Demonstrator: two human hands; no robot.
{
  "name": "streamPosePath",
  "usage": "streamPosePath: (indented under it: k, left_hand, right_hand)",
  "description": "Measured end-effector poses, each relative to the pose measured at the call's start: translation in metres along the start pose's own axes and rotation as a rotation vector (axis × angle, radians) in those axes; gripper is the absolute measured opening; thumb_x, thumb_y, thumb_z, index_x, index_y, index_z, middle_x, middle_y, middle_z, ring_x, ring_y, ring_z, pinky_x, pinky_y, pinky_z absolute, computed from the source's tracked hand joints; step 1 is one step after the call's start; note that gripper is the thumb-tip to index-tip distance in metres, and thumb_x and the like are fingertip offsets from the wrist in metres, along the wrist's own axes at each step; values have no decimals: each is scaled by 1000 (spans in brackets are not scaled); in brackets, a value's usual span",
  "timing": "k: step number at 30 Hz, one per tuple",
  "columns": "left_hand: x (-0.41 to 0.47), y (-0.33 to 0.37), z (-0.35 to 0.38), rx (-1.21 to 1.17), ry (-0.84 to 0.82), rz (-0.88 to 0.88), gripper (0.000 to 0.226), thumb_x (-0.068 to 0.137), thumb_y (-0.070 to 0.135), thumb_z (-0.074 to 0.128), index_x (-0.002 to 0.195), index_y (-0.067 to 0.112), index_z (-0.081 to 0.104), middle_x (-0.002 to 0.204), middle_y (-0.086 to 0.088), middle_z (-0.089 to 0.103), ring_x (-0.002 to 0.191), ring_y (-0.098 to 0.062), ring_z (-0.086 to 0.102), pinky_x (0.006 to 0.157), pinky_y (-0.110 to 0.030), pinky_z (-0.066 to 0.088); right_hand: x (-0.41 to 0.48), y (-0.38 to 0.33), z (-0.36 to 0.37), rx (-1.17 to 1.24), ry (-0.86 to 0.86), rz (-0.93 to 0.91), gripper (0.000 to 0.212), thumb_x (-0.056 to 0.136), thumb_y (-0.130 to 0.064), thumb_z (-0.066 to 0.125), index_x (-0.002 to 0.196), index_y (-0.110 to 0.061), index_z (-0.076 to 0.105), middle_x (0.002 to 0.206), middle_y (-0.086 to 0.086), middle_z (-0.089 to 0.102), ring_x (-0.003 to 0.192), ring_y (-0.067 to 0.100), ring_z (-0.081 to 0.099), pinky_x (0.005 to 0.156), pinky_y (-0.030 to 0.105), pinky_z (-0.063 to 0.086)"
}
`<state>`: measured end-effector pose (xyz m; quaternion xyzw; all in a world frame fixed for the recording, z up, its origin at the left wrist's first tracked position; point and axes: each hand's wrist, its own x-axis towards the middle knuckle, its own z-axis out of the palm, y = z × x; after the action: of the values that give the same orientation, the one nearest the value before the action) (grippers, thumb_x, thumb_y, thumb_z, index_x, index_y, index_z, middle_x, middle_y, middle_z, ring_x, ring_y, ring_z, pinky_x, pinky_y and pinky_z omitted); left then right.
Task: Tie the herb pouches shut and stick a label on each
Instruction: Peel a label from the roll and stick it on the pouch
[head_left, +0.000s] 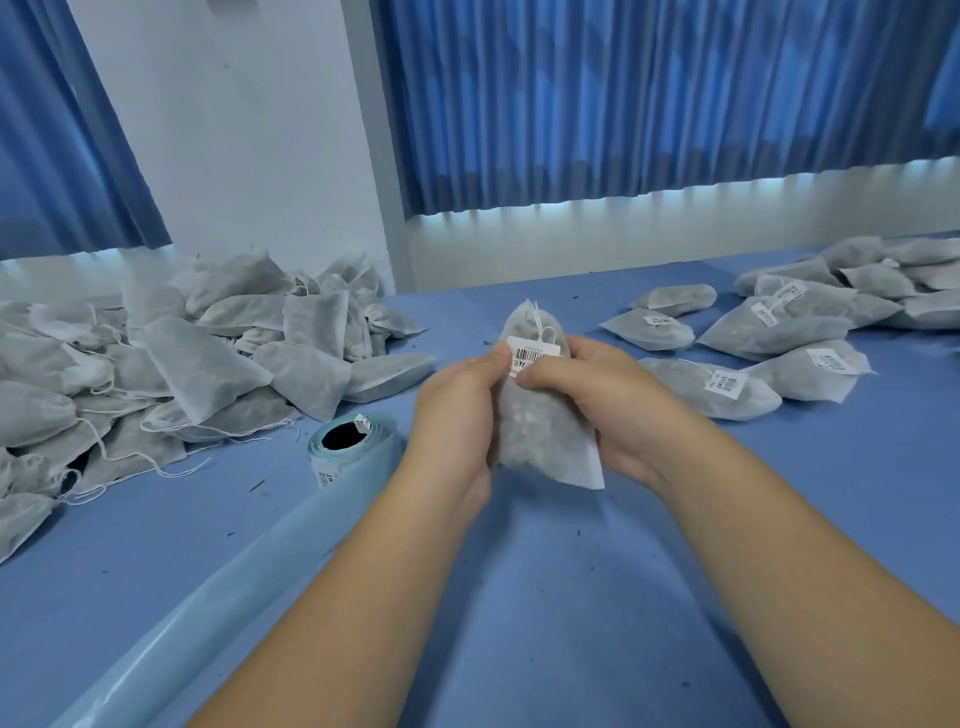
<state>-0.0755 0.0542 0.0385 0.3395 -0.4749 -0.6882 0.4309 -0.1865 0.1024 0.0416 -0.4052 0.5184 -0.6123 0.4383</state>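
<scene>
Both hands, left (457, 410) and right (597, 400), gripped one pouch (540, 431), thumbs pressing its label (532, 353). Bare table (571, 597) lay beneath.

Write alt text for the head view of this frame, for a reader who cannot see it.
The left hand and the right hand hold a grey herb pouch over a blue table, thumbs pressing a white barcode label onto it. Unlabelled pouches are heaped at left, labelled pouches lie at right, and a label roll sits beside the left wrist.
</scene>
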Motion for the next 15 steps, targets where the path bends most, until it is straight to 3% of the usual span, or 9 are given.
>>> streamPosePath:
  k: [3,5,7,9,12,15]
  left_hand:
    - [11,-3,11,-72,69,17,26,97,24,58,105,3,72,97,-11,76,87,-26,74,68,-32,56]
    - [18,-3,16,-118,89,28,22,99,23,57,94,7,71,88,-7,75,75,-20,72,62,-28,55]
    - [21,-4,19,-89,86,35,23,100,26,54,87,13,67,78,-1,72,58,-11,66,50,-20,49]
    - [24,-8,19,-26,77,38,22,101,32,53,88,17,63,75,5,69,56,-9,63,49,-20,45]
    - [24,-13,16,24,50,26,14,99,28,56,91,20,64,75,7,67,58,-9,64,52,-21,47]
    - [23,-12,12,60,63,12,9,96,22,60,90,19,66,76,5,65,60,-11,62,54,-22,47]
  right_hand:
    - [-3,-6,-12,-83,-113,139,30,87,-30,68,110,-11,65,95,10,75,78,24,72,60,33,58]
    - [-5,-6,-21,-160,-158,211,30,87,-34,68,108,-13,66,79,6,71,58,17,65,48,24,52]
    - [0,-6,-31,-120,-100,210,24,86,-27,69,103,-10,66,69,4,64,49,12,57,43,21,47]
    - [9,-7,-42,97,34,127,12,86,-16,68,95,-8,66,71,5,64,51,11,57,45,19,48]
    - [24,-6,-69,579,339,-45,5,88,1,63,91,-4,63,82,7,68,72,13,65,62,19,56]
    - [31,6,-91,669,522,24,5,93,-3,57,97,0,58,90,11,57,79,17,60,68,20,55]
